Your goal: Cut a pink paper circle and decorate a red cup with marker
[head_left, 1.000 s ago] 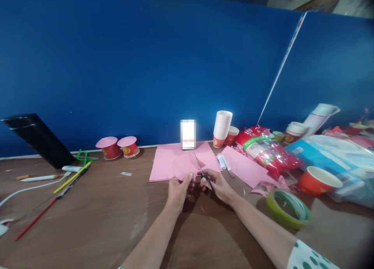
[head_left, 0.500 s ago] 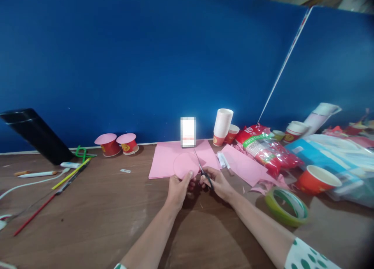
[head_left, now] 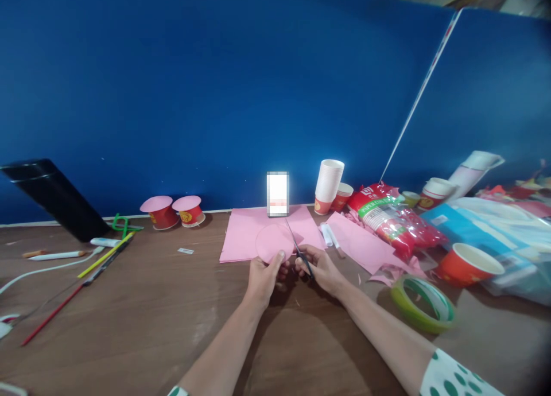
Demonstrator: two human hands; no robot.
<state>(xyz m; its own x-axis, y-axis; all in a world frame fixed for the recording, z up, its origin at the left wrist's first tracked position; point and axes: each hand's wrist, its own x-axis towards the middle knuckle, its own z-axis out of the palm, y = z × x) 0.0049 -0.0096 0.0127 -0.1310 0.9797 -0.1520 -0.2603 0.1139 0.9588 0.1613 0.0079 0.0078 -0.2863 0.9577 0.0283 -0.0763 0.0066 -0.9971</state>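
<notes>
Between the thumb and fingers of my left hand (head_left: 266, 272) is the lower edge of a pink paper circle (head_left: 273, 241). My left hand is closed on it. My right hand (head_left: 317, 270) grips the dark handles of a pair of scissors (head_left: 303, 258), whose thin blades point up and away, just right of the circle's edge. Both hands are above the table in front of a stack of pink paper sheets (head_left: 241, 235). A phone-like object with a bright, blurred-out screen (head_left: 278, 194) stands upright at the back of the stack.
On the left are two red cups (head_left: 163, 219) topped with pink discs, a black cylinder (head_left: 55, 201) and pens (head_left: 103, 258). To the right lie a stack of paper cups (head_left: 329, 181), a red plastic package (head_left: 387, 218), pink scraps (head_left: 396, 270), a tape roll (head_left: 398, 313) and an orange cup (head_left: 458, 270).
Almost nothing differs. Both hands keep the same hold on the paper circle and the scissors, and the view has shifted very slightly.
</notes>
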